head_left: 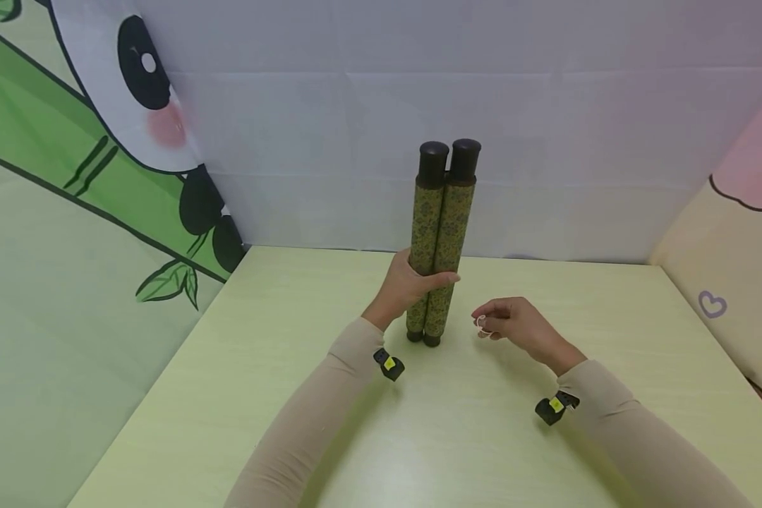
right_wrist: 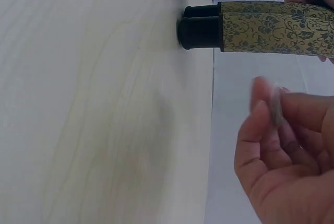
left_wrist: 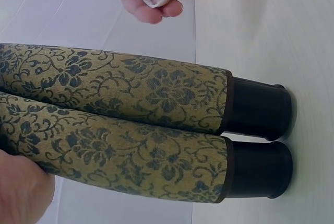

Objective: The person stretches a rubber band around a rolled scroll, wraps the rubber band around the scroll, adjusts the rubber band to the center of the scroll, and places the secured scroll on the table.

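Observation:
A rolled scroll point(head_left: 423, 233), two side-by-side rolls in olive-gold brocade with dark floral patterns, stands nearly upright and slightly tilted on its black end knobs. My left hand point(head_left: 403, 288) grips both rolls around their lower half, thumb across the front. In the left wrist view the brocade point(left_wrist: 167, 93) and the lower black knobs point(left_wrist: 261, 169) show close up, the knobs right at the tabletop. Just right of the scroll, my right hand point(head_left: 517, 328) pinches a thin white loop point(head_left: 480, 322) between thumb and fingers. The loop looks blurred in the right wrist view.
Both hands work over a pale wood-grain table point(head_left: 228, 423). A white sheet point(head_left: 330, 141) hangs behind it, with a painted panda and bamboo wall point(head_left: 57, 317) at left and a cream wall point(head_left: 736, 254) at right. Small black cameras point(head_left: 390, 365) sit on the wrists.

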The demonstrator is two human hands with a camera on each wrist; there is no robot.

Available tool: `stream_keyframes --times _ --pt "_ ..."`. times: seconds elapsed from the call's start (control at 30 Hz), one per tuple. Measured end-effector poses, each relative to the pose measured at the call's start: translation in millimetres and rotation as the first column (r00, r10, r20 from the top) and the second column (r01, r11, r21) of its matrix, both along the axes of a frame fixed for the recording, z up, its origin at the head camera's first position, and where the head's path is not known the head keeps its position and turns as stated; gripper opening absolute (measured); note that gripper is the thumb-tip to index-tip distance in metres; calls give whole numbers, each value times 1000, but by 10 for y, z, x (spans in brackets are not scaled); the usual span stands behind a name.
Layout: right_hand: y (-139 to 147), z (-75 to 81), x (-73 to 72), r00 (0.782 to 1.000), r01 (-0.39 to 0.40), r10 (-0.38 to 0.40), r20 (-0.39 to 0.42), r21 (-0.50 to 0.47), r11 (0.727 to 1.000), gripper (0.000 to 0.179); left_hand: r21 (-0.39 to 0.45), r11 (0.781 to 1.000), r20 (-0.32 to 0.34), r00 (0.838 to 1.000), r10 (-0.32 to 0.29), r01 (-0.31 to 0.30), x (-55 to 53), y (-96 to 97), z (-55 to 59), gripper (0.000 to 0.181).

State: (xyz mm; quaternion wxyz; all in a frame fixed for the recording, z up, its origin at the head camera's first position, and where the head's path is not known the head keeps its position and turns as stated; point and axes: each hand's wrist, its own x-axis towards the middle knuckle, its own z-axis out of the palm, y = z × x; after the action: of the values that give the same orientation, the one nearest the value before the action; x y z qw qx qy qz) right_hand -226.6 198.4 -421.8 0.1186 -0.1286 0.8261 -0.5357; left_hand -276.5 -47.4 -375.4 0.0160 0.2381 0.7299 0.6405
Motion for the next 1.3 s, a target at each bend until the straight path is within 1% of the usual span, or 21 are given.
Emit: stream_keyframes --times 0.07,0.17,0.27,0.37,0.43,0.47,0.53,0.57,0.6,0.67,0.73,0.8,0.83,1.0,1.1,1.17,1.3 --pt "-3 10 -7 1000 14 -14 5 -20 1000 30 -1 1000 -3 1000 3 -3 -3 1 -3 44" --pt "2 26 -14 1000 28 -28 -6 -7 1000 36 5 1000 -2 1000 1 -1 -7 5 -6 44" --pt "11 46 -23 999 47 -47 14 -28 999 36 10 1000 1 1000 -5 5 -10 8 -7 44" --pt "14 76 -36 997 53 -45 59 -125 991 35 13 1000 2 1000 -10 10 -13 14 -7 45" --pt "16 108 -42 995 57 -40 89 -205 977 35 14 1000 3 1000 -9 9 -19 22 -6 46" --pt "20 125 -45 994 59 -33 105 -256 965 35 16 1000 3 1000 -8 8 -24 29 -5 46" --pt "25 163 -48 991 64 -17 131 -357 932 36 16 1000 6 1000 -4 4 -32 38 -2 46" --pt "30 181 -46 991 61 -6 136 -406 912 35 15 1000 8 1000 -2 1 -39 43 -4 45" --pt "34 200 -44 991 54 11 137 -462 885 36 15 1000 8 1000 0 0 -45 49 -5 45" --pt "42 233 -39 990 27 57 128 -574 818 40 11 1000 6 1000 5 -5 -58 58 -7 43" --pt "49 265 -38 988 -7 107 108 -669 743 45 7 1000 2 1000 10 -10 -70 67 -10 42" --pt "53 297 -36 984 -39 153 89 -735 677 48 2 1000 -2 1000 16 -16 -83 76 -15 41" --pt "55 313 -37 982 -50 170 82 -758 650 49 0 1000 -4 1000 18 -18 -90 80 -17 41" --pt "51 403 -47 969 -93 243 48 -838 538 49 8 1000 -4 1000 19 -19 -115 93 -23 41" --pt "39 454 -56 962 -119 273 23 -862 492 47 18 1000 -5 1000 16 -16 -125 103 -15 39" --pt "34 478 -64 958 -135 288 8 -872 471 43 19 1000 -7 1000 17 -17 -131 113 -7 39" --pt "39 487 -88 957 -152 289 -10 -868 473 25 13 1000 -10 1000 25 -25 -144 130 3 39"
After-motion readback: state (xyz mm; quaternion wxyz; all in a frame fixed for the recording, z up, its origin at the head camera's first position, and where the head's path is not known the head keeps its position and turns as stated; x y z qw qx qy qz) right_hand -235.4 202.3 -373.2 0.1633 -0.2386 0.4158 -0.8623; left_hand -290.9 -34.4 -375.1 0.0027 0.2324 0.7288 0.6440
